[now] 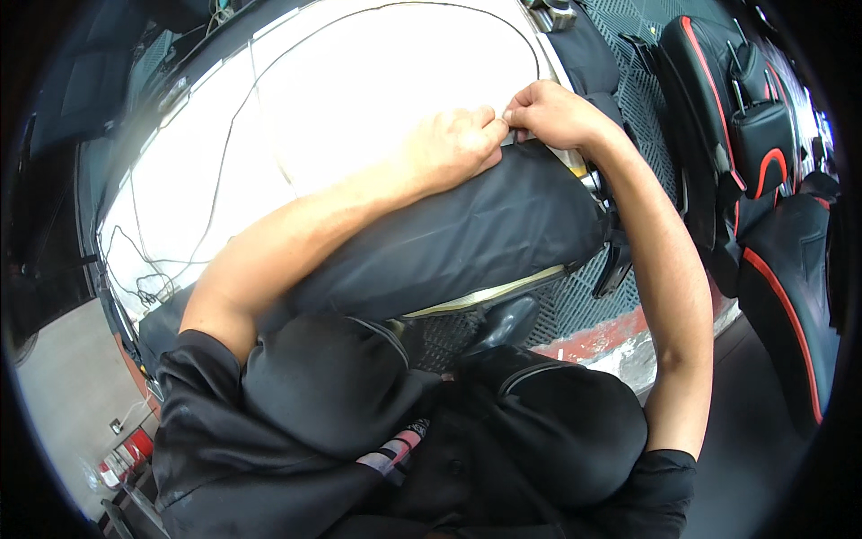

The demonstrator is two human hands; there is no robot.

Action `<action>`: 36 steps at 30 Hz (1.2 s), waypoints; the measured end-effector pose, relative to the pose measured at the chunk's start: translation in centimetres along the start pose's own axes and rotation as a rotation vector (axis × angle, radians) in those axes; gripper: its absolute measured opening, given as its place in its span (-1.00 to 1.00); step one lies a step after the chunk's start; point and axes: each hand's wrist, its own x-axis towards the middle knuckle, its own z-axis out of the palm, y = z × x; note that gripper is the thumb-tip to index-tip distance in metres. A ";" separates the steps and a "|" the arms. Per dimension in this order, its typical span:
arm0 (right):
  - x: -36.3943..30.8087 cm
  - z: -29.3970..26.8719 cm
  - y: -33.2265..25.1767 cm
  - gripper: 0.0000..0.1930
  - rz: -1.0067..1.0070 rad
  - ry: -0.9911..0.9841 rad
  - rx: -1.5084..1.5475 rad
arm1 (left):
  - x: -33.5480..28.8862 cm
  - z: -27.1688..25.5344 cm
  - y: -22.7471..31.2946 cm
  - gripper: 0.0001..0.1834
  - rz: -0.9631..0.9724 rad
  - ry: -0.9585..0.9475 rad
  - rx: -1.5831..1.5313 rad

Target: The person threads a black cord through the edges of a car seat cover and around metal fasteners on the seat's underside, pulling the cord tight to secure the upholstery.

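A padded piece wrapped in black cover material (449,225) lies across in front of me, along the near side of a bright white surface (359,99). My left hand (460,144) is closed at the cover's far edge, its fingers curled over the material. Right beside it, my right hand (552,112) pinches at the same edge, fingertips almost touching the left ones. What lies between the right fingertips is too small to make out. A thin black cord (235,117) loops over the white surface and disappears behind my right hand.
Black car seats with red trim (718,117) stand at the right. The cord bunches in a tangle (148,278) at the left. Under the padded piece is a grey grid floor mat (584,301). A red box-like thing (135,446) sits at lower left.
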 end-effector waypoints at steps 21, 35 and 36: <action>-6.0 5.7 0.7 -0.86 -0.133 0.551 0.133 | 3.8 -1.7 -1.9 -0.75 -0.156 -0.470 -0.247; -6.1 6.3 1.3 -0.89 -0.241 0.612 0.027 | 5.9 -2.9 -2.0 -0.75 -0.227 -0.784 -0.333; -6.0 6.3 1.3 -0.88 -0.243 0.608 0.036 | 6.0 -3.0 -2.3 -0.75 -0.221 -0.801 -0.328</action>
